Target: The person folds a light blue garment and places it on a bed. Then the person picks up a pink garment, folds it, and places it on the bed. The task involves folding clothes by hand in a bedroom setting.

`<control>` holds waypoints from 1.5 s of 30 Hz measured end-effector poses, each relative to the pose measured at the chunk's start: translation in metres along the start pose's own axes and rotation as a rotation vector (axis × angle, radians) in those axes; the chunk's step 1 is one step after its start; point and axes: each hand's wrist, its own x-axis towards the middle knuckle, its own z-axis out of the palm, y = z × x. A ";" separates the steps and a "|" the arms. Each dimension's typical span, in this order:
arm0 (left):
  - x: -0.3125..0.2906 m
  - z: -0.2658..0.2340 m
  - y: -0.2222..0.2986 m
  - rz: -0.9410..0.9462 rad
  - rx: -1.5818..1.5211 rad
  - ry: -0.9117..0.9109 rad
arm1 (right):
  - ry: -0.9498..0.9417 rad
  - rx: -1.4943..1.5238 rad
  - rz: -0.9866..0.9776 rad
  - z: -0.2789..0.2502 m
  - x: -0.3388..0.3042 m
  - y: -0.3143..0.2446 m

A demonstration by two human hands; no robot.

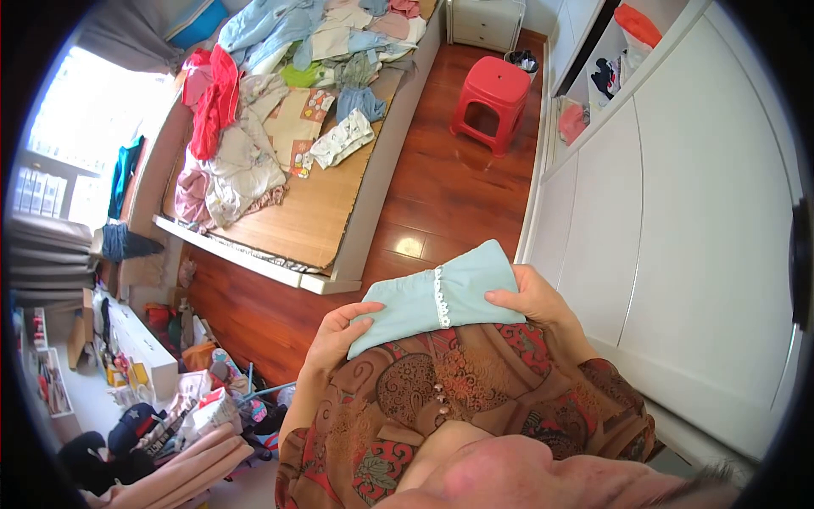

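A folded light-blue garment [398,297] with a white lace strip across its middle is stretched out flat in front of my chest. My left hand [342,331] grips its left end, thumb on top and fingers underneath. At the other end, my right hand [536,299] pinches the cloth the same way, with the thumb lying over the upper face. Both hands' remaining fingers are partly hidden beneath or behind the fabric. The exact kind of garment cannot be told from its folded shape.
Piled clothes [246,161] cover much of the low bed platform [331,212] ahead on the left. A red plastic stool [496,93] stands on the wooden floor [424,204]. White wardrobe doors [678,204] line the right, one section open. Cluttered bags and cloth [195,407] crowd the lower left.
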 end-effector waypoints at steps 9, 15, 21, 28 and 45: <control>0.089 0.042 0.097 0.014 0.441 -0.010 | 0.000 -0.037 -0.041 -0.082 0.056 -0.076; 0.144 0.033 0.149 0.145 0.631 -0.117 | 0.086 -0.172 -0.035 -0.094 0.082 -0.126; 0.201 -0.018 0.208 0.206 0.869 -0.227 | 0.221 -0.467 -0.097 -0.070 0.116 -0.165; 0.279 -0.057 0.261 0.573 0.861 -0.705 | 0.463 -0.721 -0.050 -0.030 0.135 -0.196; 0.309 -0.038 0.275 0.282 0.404 -1.268 | 0.453 -1.241 -0.493 -0.047 0.132 -0.162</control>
